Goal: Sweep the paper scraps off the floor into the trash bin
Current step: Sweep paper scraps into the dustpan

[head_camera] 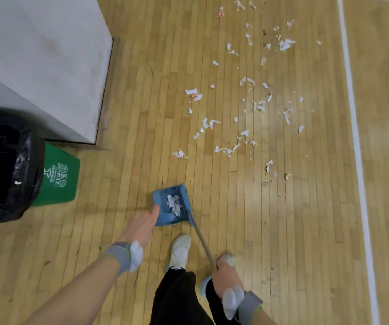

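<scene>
Wood floor [235,219] strewn with scraps [286,44]; right hand [223,275] grips the dustpan [161,197] handle [202,238], left hand [142,225] flat-fingered beside the dustpan; bin [55,195] at left.

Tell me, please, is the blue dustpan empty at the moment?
No, a clump of white paper scraps lies in the blue dustpan, which the right hand holds by its long handle.

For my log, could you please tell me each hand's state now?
Left hand: open, fingers straight.
Right hand: gripping the dustpan handle.
</scene>
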`<control>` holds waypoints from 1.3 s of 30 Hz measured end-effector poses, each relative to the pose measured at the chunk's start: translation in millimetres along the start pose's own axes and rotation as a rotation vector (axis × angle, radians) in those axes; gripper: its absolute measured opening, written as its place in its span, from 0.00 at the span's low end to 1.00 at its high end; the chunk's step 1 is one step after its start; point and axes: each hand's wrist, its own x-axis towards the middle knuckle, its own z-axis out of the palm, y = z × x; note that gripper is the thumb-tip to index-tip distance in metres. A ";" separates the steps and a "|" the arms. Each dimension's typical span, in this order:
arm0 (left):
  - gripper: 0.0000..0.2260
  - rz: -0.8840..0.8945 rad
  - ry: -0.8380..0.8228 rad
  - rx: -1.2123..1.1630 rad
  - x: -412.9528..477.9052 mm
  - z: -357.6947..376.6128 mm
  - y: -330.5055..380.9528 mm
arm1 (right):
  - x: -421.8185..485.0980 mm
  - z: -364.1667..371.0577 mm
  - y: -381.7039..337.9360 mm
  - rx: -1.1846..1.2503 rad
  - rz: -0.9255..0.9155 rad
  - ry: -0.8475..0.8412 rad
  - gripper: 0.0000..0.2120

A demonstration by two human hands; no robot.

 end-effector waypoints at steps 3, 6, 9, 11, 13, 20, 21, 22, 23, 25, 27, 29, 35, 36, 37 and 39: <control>0.23 -0.019 -0.032 0.002 -7.1 -3.1 0.7 | -2.6 -31.7 4.8 0.077 0.008 0.030 0.11; 0.20 -0.073 -0.024 -0.047 -5.9 -8.6 3.5 | -2.0 -74.7 8.9 0.130 -0.010 0.028 0.11; 0.20 -0.133 -0.006 -0.140 4.7 -19.8 11.6 | 12.3 -122.4 0.0 0.166 -0.021 0.085 0.12; 0.18 -0.172 0.037 -0.199 14.1 -25.2 17.7 | 30.2 -150.8 -11.2 0.148 -0.049 0.121 0.13; 0.16 -0.211 0.079 -0.235 22.3 -34.4 20.8 | 43.7 -177.8 -25.1 0.114 -0.070 0.160 0.11; 0.13 -0.411 0.146 -0.355 74.5 -56.9 32.6 | 123.6 -283.7 -92.3 -0.171 -0.114 0.200 0.11; 0.15 -0.433 0.152 -0.391 80.9 -56.8 33.3 | 131.4 -294.1 -101.1 -0.248 -0.114 0.226 0.11; 0.16 -0.448 0.158 -0.427 81.7 -57.5 30.8 | 132.6 -298.3 -107.5 -0.301 -0.117 0.254 0.11; 0.19 -0.477 0.162 -0.471 85.9 -57.4 29.6 | 138.5 -304.6 -114.6 -0.345 -0.123 0.273 0.10; 0.21 -0.533 0.156 -0.510 96.3 -56.0 26.0 | 155.2 -319.6 -129.9 -0.393 -0.121 0.298 0.09; 0.22 -0.553 0.125 -0.537 93.7 -57.4 21.0 | 168.0 -324.9 -142.2 -0.407 -0.127 0.300 0.08; 0.19 -0.529 0.113 -0.592 88.0 -56.0 23.0 | 170.0 -325.1 -146.5 -0.411 -0.142 0.284 0.07; 0.14 -0.568 0.075 -0.595 99.8 -67.8 32.3 | 156.9 -296.5 -137.8 -0.538 -0.185 0.199 0.11; 0.15 -0.574 0.056 -0.586 100.2 -70.8 32.0 | 150.6 -286.3 -132.7 -0.568 -0.203 0.193 0.12; 0.15 -0.581 0.042 -0.582 100.7 -72.9 33.7 | 144.3 -280.4 -126.7 -0.594 -0.229 0.187 0.13; 0.15 -0.602 0.033 -0.572 98.8 -73.4 36.8 | 132.9 -276.5 -112.9 -0.646 -0.284 0.176 0.14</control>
